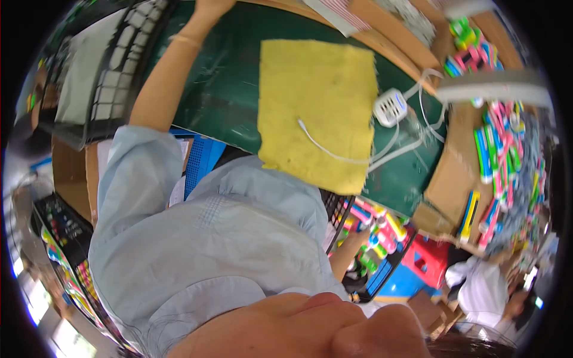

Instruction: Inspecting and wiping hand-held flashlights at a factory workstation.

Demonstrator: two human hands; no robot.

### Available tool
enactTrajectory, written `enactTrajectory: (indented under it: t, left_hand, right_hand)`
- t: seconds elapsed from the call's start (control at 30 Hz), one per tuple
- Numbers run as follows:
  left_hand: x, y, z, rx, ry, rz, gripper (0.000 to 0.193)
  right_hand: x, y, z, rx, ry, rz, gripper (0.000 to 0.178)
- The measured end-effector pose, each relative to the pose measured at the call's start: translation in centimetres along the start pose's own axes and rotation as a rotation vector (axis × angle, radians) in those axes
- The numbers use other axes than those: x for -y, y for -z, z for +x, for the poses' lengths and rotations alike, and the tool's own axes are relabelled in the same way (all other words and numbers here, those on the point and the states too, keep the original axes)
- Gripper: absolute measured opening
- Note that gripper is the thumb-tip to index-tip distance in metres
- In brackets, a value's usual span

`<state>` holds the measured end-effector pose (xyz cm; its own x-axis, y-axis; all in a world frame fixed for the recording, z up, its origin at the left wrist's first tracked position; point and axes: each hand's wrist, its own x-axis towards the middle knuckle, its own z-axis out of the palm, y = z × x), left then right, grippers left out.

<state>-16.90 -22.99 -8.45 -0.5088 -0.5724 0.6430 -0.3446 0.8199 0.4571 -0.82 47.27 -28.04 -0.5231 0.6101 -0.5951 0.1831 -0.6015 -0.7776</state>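
Observation:
My left arm stretches away across the green table (pixel 221 77). My left hand (pixel 212 6) is at the top edge of the view, beyond the table's far left part; its fingers are cut off. Down at my right side, my right hand (pixel 358 238) reaches into a black basket (pixel 391 268) of colourful plastic pieces (pixel 385 234) in pink, white, green, blue and yellow. Its fingers are among the pieces and blurred, so I cannot make out a hold. On the table lies a yellow cloth (pixel 316 101), with a white cable (pixel 340 158) across it.
A white multi-port charger (pixel 390 108) sits beside the cloth. At the left stands a black mesh crate (pixel 113 77). Cardboard boxes (pixel 456 161) and heaps of bright pieces (pixel 504 140) line the right side. A red stool (pixel 427 256) and another person (pixel 483 289) are at lower right.

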Motion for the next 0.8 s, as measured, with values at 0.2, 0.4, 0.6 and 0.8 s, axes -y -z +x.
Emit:
enactTrajectory:
  t: [0.2,0.4,0.6,0.8]
  left_hand:
    - [4.6,-6.5,5.7,0.059,-0.044,0.235,0.058]
    - [2.0,-2.0,6.8,0.171,0.346,-0.187,0.045]
    - [-6.9,8.9,-2.1,0.943,0.581,-1.855,0.054]
    - [-14.7,12.7,-20.7,1.867,0.950,-1.735,0.067]
  right_hand:
    - [-0.7,2.6,-0.3,-0.378,0.530,-0.695,0.025]
    - [4.5,-11.2,-12.0,-0.313,1.418,-0.812,0.029]
    - [5.1,-21.6,-25.3,0.706,1.504,-0.317,0.024]
    - [0.0,-28.1,-33.9,1.456,-0.129,-0.270,0.060]
